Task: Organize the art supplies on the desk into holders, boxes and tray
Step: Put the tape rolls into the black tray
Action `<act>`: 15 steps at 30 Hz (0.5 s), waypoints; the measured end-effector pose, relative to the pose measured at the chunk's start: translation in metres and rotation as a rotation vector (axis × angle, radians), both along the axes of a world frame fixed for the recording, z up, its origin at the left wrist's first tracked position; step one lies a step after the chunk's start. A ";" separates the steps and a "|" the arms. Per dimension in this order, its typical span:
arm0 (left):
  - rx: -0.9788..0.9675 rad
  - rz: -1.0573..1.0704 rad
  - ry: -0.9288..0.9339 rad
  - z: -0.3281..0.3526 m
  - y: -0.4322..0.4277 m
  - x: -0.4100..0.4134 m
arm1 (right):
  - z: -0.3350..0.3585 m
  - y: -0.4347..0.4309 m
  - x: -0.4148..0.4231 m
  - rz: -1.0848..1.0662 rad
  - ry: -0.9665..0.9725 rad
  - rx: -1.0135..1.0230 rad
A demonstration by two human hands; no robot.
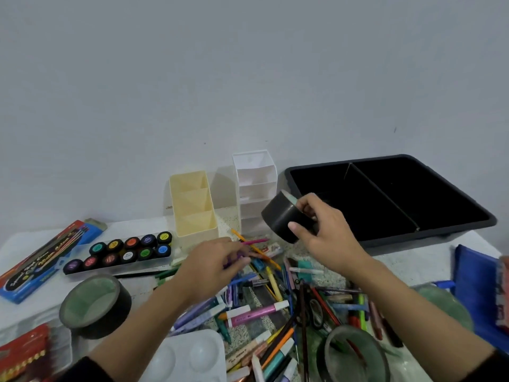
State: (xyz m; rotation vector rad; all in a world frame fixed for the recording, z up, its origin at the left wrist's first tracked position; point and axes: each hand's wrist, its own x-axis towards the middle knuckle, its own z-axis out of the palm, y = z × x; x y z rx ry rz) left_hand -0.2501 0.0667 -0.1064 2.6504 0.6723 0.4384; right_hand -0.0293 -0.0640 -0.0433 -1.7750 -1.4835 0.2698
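My right hand (321, 230) grips a black roll of tape (283, 216) and holds it in the air just left of the black two-compartment tray (465, 199). My left hand (217, 263) hovers over the pile of pens, markers and pencils (275, 299), its fingers curled around a purple pen (237, 257). A cream holder (192, 205) and a white tiered holder (256, 183) stand against the wall behind the pile. Two more tape rolls lie on the desk, one at the left (95, 304) and one at the bottom right (355, 354).
A clear case of paint pots (121, 252) and a blue brush box (44, 260) lie at the left. A white palette (190, 354) sits at the bottom centre, a red packet (22, 351) at the bottom left, a blue pouch (479, 285) at the right.
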 end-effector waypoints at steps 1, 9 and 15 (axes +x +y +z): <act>-0.010 -0.014 -0.026 0.005 -0.004 0.009 | 0.006 -0.003 0.007 -0.018 0.006 0.035; -0.021 -0.152 -0.163 0.038 -0.043 0.118 | 0.028 -0.042 0.102 -0.184 -0.042 0.117; 0.032 -0.185 -0.095 0.037 -0.059 0.188 | 0.022 -0.069 0.156 -0.260 -0.073 0.040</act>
